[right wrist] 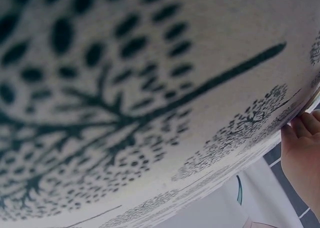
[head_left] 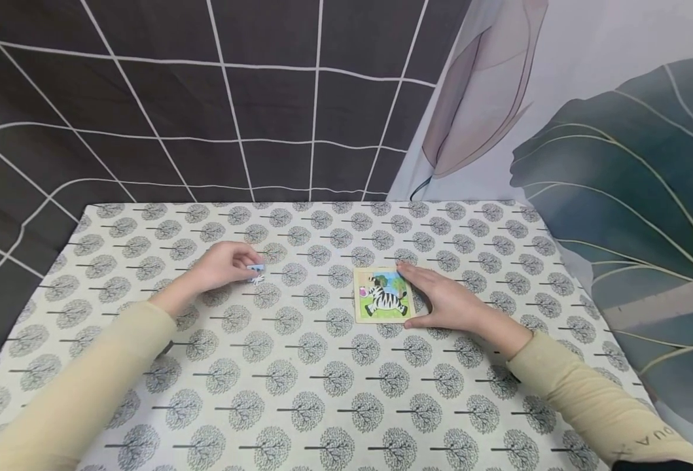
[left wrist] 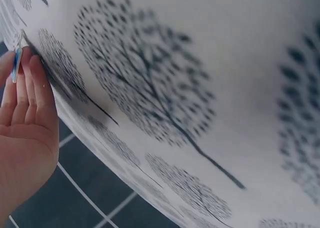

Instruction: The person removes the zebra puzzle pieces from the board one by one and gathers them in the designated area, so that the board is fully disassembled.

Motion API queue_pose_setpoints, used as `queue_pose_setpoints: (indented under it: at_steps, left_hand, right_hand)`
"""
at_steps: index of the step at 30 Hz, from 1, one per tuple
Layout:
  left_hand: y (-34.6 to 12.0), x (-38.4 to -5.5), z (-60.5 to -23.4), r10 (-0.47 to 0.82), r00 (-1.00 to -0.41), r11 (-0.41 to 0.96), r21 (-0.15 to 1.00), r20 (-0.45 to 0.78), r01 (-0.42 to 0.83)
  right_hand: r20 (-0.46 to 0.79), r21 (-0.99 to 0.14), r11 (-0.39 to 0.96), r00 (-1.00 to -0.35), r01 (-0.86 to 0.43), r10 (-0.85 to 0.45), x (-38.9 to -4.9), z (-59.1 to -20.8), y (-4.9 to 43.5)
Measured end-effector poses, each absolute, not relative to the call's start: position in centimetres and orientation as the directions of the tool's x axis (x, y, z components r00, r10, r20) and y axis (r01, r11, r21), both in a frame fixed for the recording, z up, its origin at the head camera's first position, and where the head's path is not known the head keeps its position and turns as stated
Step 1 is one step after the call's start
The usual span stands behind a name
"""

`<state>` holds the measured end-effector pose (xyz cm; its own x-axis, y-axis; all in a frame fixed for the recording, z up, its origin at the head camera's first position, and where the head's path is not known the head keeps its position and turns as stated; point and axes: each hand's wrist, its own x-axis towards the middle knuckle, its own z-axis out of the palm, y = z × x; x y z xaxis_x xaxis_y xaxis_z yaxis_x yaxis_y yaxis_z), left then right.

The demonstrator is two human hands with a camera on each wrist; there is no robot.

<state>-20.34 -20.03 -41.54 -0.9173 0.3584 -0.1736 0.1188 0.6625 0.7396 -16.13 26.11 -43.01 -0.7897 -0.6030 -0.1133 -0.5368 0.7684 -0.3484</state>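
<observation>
Zebra jigsaw puzzle, square and bordered in pale wood, lying flat on the tree-print tablecloth, a little right of the middle. Hands well apart, each with a separate hold. Right hand set along the right side of the wooden frame, thumb at the near right corner and fingers at the far right one, clasping that side between them; likely held so to stop a light board from sliding on the cloth, with palm clear of the picture to leave nearly all of it uncovered. Hard to judge from the right wrist view how firm the clasp is. Left hand off to the left, pinching a small puzzle piece between thumb and fingers, blue toward the far side and striped black and white toward the near; by its colours, probably from the same zebra picture. Seen nearly edge-on and thin in the left wrist view, gripped by the fingertips, perhaps to leave most of its outline free. Cannot tell whether touching the cloth or just above it. Bare pale patch at the picture's far left corner, apparently an unfilled spot, open to the left because of the right-side grip.
</observation>
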Motion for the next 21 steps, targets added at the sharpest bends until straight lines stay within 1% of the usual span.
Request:
queue_pose_setpoints:
  at_steps: [7,14,21]
  left_hand:
    - [-22.0,-20.6,-41.3,0.363,-0.915,0.716,0.681,-0.176,0.154]
    - [-22.2,-20.3,-41.3,0.348,-0.929,0.737,0.649,-0.127,0.187]
    - [-22.1,-20.7,-41.4,0.353,-0.927,0.744,0.638,-0.125,0.197]
  right_hand:
    - [-0.11,-0.342,0.768,-0.788,-0.542,-0.605,-16.2,-43.0,26.1]
    - [-0.116,-0.344,0.771,-0.791,-0.536,-0.601,-16.1,-42.9,26.1]
    - [-0.121,-0.34,0.775,-0.793,-0.532,-0.597,-16.2,-43.0,26.1]
